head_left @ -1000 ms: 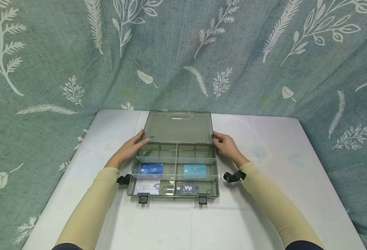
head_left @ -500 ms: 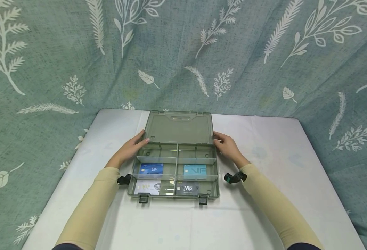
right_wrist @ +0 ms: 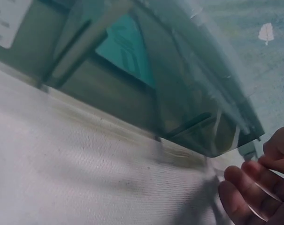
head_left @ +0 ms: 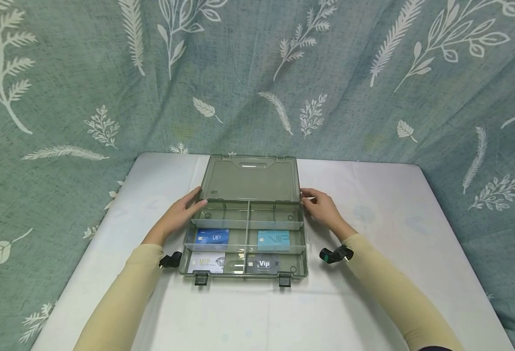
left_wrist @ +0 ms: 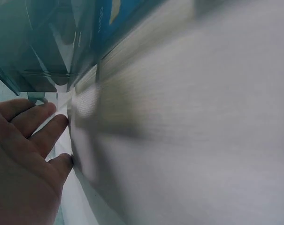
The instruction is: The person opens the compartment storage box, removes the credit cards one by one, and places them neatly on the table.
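Observation:
A smoky translucent compartment box (head_left: 240, 276) lies on the table with its lid (head_left: 253, 181) folded back flat. VIP cards lie inside: a blue card (head_left: 212, 237) and a light-blue card (head_left: 273, 240) in the middle row, a white card (head_left: 206, 263) and a dark card (head_left: 263, 264) in the front row. My left hand (head_left: 178, 214) is at the left side near the hinge, fingers relaxed, thumb by the box's rear corner. At the right side near the hinge is my right hand (head_left: 321, 207), fingers loosely bent. The right wrist view shows these fingers (right_wrist: 257, 187) beside the box's corner, gripping nothing visible.
A white cloth covers the table (head_left: 371, 292). Green leaf-patterned fabric (head_left: 257, 97) hangs behind it and at both sides. Two dark latches, a left latch (head_left: 201, 278) and a right latch (head_left: 285, 280), stick out from the box's front edge.
Both hands have shifted slightly outward and toward the person, the right one a little more. The box, its lid and the cards stay in place.

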Demonstrator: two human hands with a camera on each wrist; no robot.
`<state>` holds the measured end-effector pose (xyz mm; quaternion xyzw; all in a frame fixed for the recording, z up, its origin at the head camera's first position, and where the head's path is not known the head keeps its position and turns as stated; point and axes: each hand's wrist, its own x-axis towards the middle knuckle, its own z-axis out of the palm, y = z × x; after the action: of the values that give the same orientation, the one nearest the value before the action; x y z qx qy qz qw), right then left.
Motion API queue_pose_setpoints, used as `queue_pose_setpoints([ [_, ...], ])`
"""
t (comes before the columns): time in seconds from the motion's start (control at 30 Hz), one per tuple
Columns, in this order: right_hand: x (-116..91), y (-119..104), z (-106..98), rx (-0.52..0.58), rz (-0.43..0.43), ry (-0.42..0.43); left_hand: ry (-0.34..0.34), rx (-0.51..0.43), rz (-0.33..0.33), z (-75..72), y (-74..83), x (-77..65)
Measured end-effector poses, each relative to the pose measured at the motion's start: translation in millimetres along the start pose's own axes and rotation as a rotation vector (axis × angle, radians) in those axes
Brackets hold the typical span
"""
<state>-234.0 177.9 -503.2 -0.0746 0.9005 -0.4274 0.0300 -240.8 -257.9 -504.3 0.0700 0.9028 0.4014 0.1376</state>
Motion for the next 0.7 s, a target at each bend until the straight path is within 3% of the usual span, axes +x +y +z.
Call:
queue_pose_setpoints([
  [0.7, -31, -26, -21, 0.020, -0.093, -0.068, 0.081, 0.021, 0.075, 9.6, -8.3, -45.0],
])
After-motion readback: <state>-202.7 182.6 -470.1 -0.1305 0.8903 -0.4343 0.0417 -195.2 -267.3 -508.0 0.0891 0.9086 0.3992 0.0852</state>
